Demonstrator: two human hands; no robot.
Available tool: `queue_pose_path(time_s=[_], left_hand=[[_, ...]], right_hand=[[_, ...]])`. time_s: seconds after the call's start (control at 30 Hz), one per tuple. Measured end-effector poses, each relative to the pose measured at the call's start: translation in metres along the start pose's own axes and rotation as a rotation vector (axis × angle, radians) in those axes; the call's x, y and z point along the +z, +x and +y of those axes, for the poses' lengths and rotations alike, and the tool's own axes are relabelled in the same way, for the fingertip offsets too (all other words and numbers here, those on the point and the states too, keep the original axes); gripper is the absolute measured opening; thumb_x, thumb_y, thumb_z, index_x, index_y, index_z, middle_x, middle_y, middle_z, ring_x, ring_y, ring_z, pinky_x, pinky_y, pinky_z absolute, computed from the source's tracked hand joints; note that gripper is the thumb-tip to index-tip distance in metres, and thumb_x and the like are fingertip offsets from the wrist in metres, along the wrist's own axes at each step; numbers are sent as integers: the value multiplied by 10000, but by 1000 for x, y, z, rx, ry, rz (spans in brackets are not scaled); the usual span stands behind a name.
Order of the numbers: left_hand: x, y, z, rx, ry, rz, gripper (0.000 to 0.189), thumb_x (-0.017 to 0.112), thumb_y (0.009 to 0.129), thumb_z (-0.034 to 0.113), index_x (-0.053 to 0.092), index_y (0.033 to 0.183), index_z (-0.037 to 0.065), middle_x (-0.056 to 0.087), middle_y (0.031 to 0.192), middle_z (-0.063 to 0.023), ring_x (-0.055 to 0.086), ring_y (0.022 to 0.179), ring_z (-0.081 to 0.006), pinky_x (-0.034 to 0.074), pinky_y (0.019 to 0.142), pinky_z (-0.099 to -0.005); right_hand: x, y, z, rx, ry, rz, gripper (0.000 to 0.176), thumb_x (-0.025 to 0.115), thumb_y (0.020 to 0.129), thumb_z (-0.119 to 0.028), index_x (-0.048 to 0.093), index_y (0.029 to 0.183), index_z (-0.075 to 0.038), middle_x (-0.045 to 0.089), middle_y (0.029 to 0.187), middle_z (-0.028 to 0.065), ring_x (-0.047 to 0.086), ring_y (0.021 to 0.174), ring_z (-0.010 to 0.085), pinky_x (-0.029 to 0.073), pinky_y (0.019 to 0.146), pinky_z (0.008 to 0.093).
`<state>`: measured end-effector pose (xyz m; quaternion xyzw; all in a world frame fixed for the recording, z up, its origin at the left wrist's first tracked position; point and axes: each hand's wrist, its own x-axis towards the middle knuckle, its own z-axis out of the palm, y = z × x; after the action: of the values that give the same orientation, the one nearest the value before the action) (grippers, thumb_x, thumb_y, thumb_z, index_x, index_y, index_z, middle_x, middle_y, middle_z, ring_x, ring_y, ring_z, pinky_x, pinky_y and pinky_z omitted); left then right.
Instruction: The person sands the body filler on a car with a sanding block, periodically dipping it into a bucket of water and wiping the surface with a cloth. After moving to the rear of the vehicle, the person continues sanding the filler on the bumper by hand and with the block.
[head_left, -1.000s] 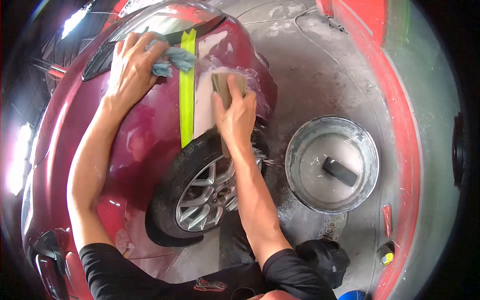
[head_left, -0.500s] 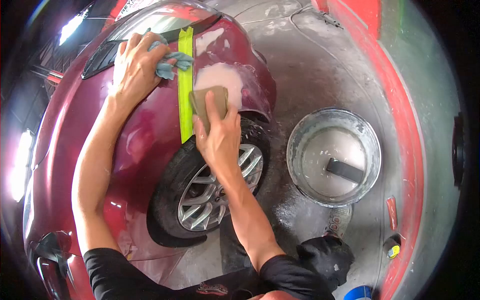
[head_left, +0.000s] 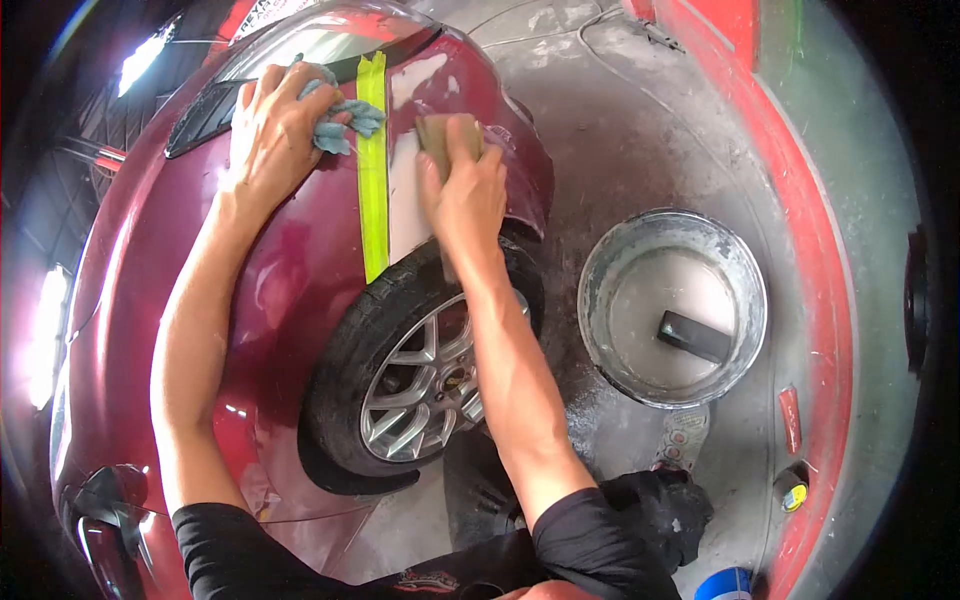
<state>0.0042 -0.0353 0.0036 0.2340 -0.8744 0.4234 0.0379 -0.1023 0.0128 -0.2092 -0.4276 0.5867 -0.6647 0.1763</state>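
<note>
Sanding step in hand. The right hand (head_left: 462, 200) grips a tan sanding block (head_left: 447, 132), pressed on the fender's whitish patch (head_left: 403, 205) beside the yellow tape (head_left: 372, 170). The left hand (head_left: 272, 125) clutches a blue cloth (head_left: 345, 120) against the panel. The next stroke calls for even pressure, kept off the tape.

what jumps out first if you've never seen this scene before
The dark red car fender fills the left, split by a bright yellow-green tape strip. The right hand presses a tan sanding pad on a whitish patch just right of the tape, while the left hand grips a blue cloth on the other side. On the floor to the right stands a metal bucket holding a dark block.
</note>
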Motion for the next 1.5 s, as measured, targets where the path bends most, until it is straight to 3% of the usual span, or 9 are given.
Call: queue_pose_path(time_s=[0.07,0.13,0.53,0.67,0.83,1.03,1.17,1.37,1.5], left_hand=[[-2,-2,1,-6,12,4,220,799,880,271,780,1053,136,673,1212,-44,590,1167,-308,459,958,-460],[-1,0,2,-1,33,1,220,798,883,271,778,1055,135,673,1209,-43,591,1161,-307,457,960,-461],[-3,2,3,-1,21,-7,217,805,889,288,774,1038,134,676,1170,-47,600,1108,-305,455,933,-467],[-3,3,4,36,31,46,310,840,829,404,756,961,136,670,1124,-31,601,1080,-309,458,888,-478],[-1,3,4,27,40,10,283,836,829,364,732,905,112,665,1067,-53,599,1040,-313,488,862,-467],[-4,0,3,21,27,-40,249,827,839,315,722,934,110,656,1090,-67,597,1048,-316,482,885,-464],[-2,3,3,32,41,-4,248,825,842,321,729,936,113,662,1105,-63,601,1058,-311,482,869,-465],[-5,1,4,17,25,-54,245,838,819,301,735,936,112,668,1109,-66,602,1067,-315,479,874,-464],[-4,5,5,20,27,-21,243,833,817,295,736,940,110,669,1111,-71,602,1072,-318,476,880,-467]], right_hand=[[-1,7,-1,43,1,13,597,729,956,-284,567,1476,-39,544,1247,353,583,1086,498,494,916,583],[4,-29,-1,-223,-22,143,608,734,953,-288,571,1490,-53,550,1250,361,579,1099,519,498,951,570],[-10,-62,-12,-61,52,-94,664,762,936,-248,531,1544,-113,496,1368,355,554,1220,529,505,969,611],[-12,4,2,58,40,-108,570,710,980,-276,565,1499,-90,528,1334,344,574,1166,511,507,950,602],[1,-32,5,-140,-26,24,643,755,931,-251,549,1523,-109,517,1340,362,560,1188,536,497,990,596],[-11,21,-1,47,-5,-105,595,719,968,-280,550,1517,-125,523,1354,366,565,1209,521,499,985,589],[3,-29,1,-190,-13,70,670,759,935,-251,520,1552,-143,507,1373,361,561,1214,525,495,985,599],[-7,25,-7,23,-15,-109,559,715,971,-259,556,1492,-132,527,1358,333,558,1214,506,506,955,596],[7,-21,-1,-170,-2,56,656,757,932,-237,527,1538,-142,513,1374,356,544,1221,533,502,953,614]])
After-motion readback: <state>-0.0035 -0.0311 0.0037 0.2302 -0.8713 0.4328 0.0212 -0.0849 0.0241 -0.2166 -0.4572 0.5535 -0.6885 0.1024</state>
